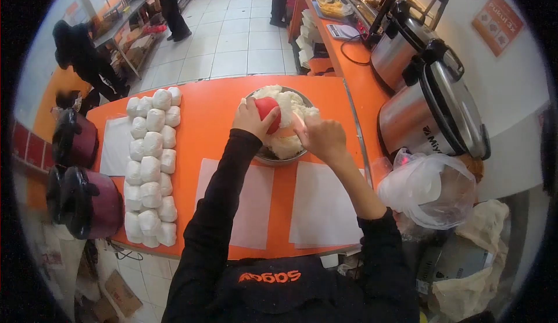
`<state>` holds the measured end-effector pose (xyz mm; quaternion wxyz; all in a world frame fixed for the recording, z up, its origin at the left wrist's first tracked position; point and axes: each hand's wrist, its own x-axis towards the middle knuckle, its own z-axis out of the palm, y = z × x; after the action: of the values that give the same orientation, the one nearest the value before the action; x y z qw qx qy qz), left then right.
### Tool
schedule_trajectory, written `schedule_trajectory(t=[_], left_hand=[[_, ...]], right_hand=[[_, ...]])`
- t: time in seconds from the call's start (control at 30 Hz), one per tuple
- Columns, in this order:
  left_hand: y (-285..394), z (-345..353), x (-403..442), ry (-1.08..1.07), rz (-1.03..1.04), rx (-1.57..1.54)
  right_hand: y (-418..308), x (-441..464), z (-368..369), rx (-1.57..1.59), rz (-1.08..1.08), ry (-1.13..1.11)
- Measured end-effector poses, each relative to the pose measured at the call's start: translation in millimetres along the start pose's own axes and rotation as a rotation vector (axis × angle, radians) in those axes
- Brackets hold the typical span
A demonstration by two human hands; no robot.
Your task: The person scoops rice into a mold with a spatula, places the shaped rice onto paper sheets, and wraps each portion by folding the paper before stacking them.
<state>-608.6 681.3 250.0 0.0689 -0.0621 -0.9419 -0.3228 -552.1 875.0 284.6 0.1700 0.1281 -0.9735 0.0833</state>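
Note:
A round metal bowl (275, 161) of white rice (286, 147) stands on the orange table, in front of me. My left hand (253, 118) is closed around a small red bowl (267, 108), tilted over the rice at the left side. At the right rim, my right hand (322, 137) is closed low over the rice. A pale edge shows by its thumb, but the fingers hide what it grips. White paper sheets lie nearer me, a left stack (244, 206) and a right stack (324, 206).
Several white wrapped bundles (151, 169) line the table's left part. Dark red rice cookers (96, 201) stand beyond its left edge. Large steel rice cookers (418, 111) and a clear plastic bag (433, 189) are at right. People (84, 50) stand farther back.

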Motion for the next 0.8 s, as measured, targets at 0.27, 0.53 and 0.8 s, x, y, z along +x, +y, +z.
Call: schedule_trajectory(t=[0.27,0.53,0.8], left_hand=[[17.0,2.5,-10.3,0.029,0.092,0.233],[0.3,-1.0,-9.8,0.116,0.063,-0.064],[-5.9,-20.4,-4.5,-0.040,-0.109,-0.269]], right_hand=[[29.9,-8.7,-21.5,0.159,0.249,-0.241],[73.9,7.1,-22.6,0.224,0.408,-0.159],[55.7,1.9,-40.3,0.215,0.309,-0.160]])
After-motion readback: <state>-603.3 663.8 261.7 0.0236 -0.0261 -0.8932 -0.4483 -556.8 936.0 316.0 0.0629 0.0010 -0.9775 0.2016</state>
